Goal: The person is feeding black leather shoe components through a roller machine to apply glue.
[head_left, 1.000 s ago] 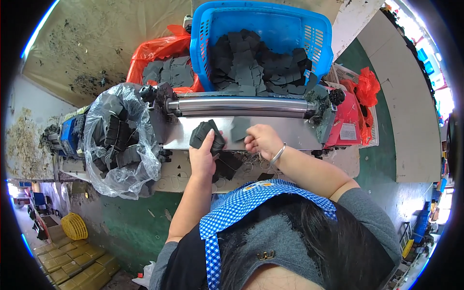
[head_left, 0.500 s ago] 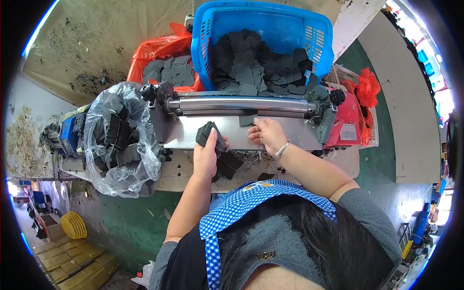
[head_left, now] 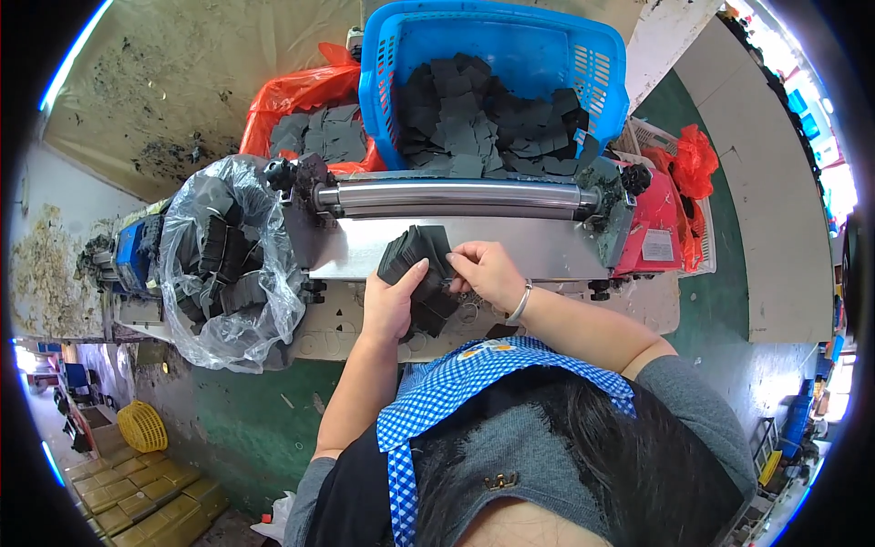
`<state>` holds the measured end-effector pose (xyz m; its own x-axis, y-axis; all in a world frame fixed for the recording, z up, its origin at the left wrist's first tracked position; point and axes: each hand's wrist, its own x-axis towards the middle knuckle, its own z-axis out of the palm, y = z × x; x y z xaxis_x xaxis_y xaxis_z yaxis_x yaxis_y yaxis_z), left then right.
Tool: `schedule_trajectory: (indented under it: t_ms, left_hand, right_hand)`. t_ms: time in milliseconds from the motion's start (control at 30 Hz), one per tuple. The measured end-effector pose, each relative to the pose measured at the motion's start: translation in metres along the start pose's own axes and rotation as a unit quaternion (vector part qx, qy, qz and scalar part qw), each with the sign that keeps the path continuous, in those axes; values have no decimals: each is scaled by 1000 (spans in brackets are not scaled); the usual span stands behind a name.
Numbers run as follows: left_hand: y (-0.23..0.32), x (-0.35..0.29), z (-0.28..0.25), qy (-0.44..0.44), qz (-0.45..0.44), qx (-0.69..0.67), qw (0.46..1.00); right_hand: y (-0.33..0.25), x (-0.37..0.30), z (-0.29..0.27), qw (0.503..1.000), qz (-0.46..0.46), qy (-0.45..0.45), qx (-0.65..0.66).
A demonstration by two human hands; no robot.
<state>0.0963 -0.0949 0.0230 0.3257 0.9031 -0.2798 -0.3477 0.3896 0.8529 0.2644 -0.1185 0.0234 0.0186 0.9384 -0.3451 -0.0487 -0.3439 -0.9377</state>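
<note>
My left hand [head_left: 390, 305] is closed around a stack of thin black square pieces [head_left: 408, 255], held upright and fanned at the top. With thumb and fingers my right hand [head_left: 492, 273] pinches the edge of the rightmost piece, which leans away from the stack. Both hands are over the near edge of a bare metal plate [head_left: 547, 248]. Behind the plate runs a shiny steel roller [head_left: 456, 198] between two dark end blocks. More black pieces [head_left: 428, 314] lie on the worktop below my hands, partly covered by them.
Beyond the roller, a blue plastic basket [head_left: 510, 41] holds many loose black pieces. A red bag [head_left: 273, 96] of pieces stands beside it. At the left is a clear plastic bag [head_left: 284, 319] with stacked pieces. A red box [head_left: 649, 232] sits right of the machine.
The black piece under the roller has gone from view. My right hand has drawn back from the roller to the stack and now pinches a piece there. The stack has tilted upright.
</note>
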Motion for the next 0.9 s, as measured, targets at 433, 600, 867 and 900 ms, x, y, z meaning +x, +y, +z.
schedule_trajectory:
  t_ms: [433, 600, 867, 900]
  left_hand:
    - [9, -1, -7, 44, 18, -80, 996]
    - [5, -3, -8, 64, 34, -48, 996]
    - [13, -7, -11, 90, 9, -54, 994]
    - [13, -8, -11, 91, 6, -50, 995]
  right_hand:
    - [-7, 29, -31, 971, 175, 111, 120]
    - [-4, 16, -24, 964, 246, 3, 98]
    - [-10, 25, -19, 935, 283, 93, 192]
    - [-8, 25, -19, 938, 276, 99, 184]
